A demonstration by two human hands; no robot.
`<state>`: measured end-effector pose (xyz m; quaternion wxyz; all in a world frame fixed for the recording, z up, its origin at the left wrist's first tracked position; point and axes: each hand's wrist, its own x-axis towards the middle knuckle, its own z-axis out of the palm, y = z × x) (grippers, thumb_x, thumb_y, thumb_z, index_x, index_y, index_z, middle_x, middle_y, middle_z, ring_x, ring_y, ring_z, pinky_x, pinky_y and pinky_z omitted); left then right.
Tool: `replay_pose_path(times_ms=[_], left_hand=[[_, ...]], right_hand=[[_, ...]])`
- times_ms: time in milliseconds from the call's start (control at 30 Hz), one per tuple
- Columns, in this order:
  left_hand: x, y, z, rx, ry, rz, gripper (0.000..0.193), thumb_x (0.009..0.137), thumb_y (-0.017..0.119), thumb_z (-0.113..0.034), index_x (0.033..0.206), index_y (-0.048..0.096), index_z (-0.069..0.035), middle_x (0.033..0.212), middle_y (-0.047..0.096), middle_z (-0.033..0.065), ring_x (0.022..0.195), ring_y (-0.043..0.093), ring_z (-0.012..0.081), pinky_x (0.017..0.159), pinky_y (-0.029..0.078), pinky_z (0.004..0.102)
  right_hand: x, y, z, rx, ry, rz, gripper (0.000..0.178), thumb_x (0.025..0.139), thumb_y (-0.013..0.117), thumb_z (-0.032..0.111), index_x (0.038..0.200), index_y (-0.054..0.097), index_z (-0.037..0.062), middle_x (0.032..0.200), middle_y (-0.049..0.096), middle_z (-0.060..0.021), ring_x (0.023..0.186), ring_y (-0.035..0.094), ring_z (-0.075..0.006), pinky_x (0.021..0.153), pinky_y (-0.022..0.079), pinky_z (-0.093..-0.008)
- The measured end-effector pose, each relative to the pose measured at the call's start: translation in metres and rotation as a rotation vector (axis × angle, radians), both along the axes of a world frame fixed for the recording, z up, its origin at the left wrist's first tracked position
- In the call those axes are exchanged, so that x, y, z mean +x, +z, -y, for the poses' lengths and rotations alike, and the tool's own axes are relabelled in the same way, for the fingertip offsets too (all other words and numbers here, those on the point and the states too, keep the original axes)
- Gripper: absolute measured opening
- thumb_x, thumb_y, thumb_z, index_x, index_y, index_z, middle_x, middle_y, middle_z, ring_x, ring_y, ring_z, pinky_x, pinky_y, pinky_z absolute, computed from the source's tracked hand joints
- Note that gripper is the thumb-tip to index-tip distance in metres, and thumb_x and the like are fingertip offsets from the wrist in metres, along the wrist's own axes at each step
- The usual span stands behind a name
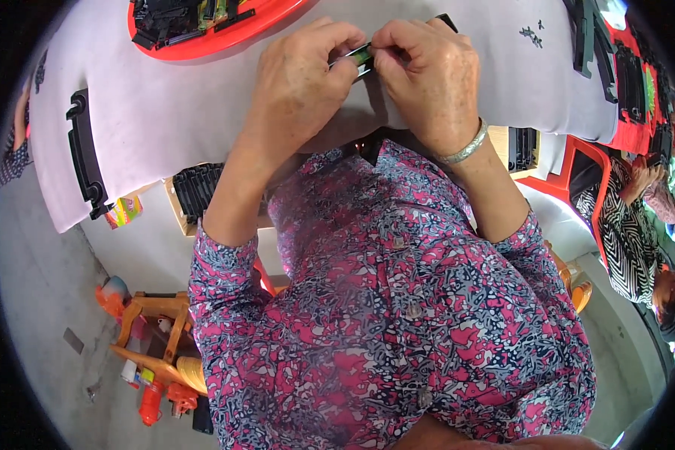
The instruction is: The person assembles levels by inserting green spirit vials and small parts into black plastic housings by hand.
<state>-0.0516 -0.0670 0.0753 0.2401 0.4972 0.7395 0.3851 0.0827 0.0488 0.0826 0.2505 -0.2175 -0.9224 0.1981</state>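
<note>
The left hand (300,79) and right hand (433,66) both pinch a small black-and-green part (363,55) over the desk (172,109), directly between them, its visible length slanting up toward the right.

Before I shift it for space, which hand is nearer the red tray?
Left. The left hand sits just right of the red tray, not touching; the right hand is farther right.

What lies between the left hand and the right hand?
A small dark piece with a green section shows between the left hand and the right hand in the head view.
</note>
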Motion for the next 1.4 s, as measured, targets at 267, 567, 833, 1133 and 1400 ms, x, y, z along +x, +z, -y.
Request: replay_pose_path(times_ms=[267, 567, 833, 1133, 1400], left_hand=[[0.003, -0.005, 0.001, 0.102, 0.094, 0.056, 0.017, 0.078, 0.063, -0.004, 0.094, 0.067, -0.002, 0.083, 0.065, 0.0149, 0.075, 0.065, 0.0341, 0.068, 0.050, 0.0429], [0.004, -0.002, 0.001, 0.096, 0.095, 0.025, 0.012, 0.078, 0.063, -0.005, 0.089, 0.062, 0.000, 0.080, 0.062, 0.0160, 0.074, 0.062, 0.0365, 0.067, 0.048, 0.0441], [-0.001, -0.001, 0.004, 0.025, 0.056, -0.115, 0.014, 0.086, 0.066, -0.003, 0.099, 0.066, 0.000, 0.079, 0.062, 0.0081, 0.068, 0.060, 0.0145, 0.065, 0.049, 0.0295], [0.004, 0.002, -0.012, 0.062, 0.055, -0.111, 0.013, 0.085, 0.068, -0.005, 0.096, 0.067, 0.002, 0.079, 0.063, 0.0084, 0.070, 0.061, 0.0154, 0.065, 0.050, 0.0304], [-0.005, -0.008, -0.011, -0.039, 0.097, 0.015, 0.014, 0.083, 0.067, -0.005, 0.097, 0.066, 0.001, 0.074, 0.058, 0.0005, 0.067, 0.053, 0.0077, 0.062, 0.045, 0.0251]], right_hand=[[-0.005, -0.003, 0.010, 0.087, -0.028, 0.041, 0.005, 0.076, 0.071, 0.016, 0.080, 0.068, 0.0138, 0.073, 0.067, -0.0047, 0.072, 0.064, -0.0264, 0.075, 0.045, -0.0423], [-0.007, 0.013, -0.006, 0.323, 0.294, 0.110, 0.016, 0.077, 0.072, 0.012, 0.091, 0.066, 0.0157, 0.069, 0.060, -0.0022, 0.071, 0.062, -0.0237, 0.081, 0.046, -0.0392], [0.018, -0.005, -0.024, -0.210, 0.157, -0.035, 0.012, 0.087, 0.070, 0.005, 0.098, 0.067, 0.0048, 0.086, 0.071, -0.0063, 0.077, 0.069, -0.0210, 0.073, 0.055, -0.0332], [0.015, -0.001, -0.018, -0.359, 0.107, -0.017, 0.015, 0.087, 0.069, 0.003, 0.101, 0.072, 0.0051, 0.090, 0.072, -0.0060, 0.079, 0.070, -0.0185, 0.073, 0.056, -0.0293], [0.018, -0.006, -0.021, -0.295, 0.238, -0.049, 0.017, 0.085, 0.068, 0.003, 0.101, 0.074, 0.0050, 0.093, 0.071, -0.0078, 0.085, 0.070, -0.0253, 0.075, 0.056, -0.0335]])
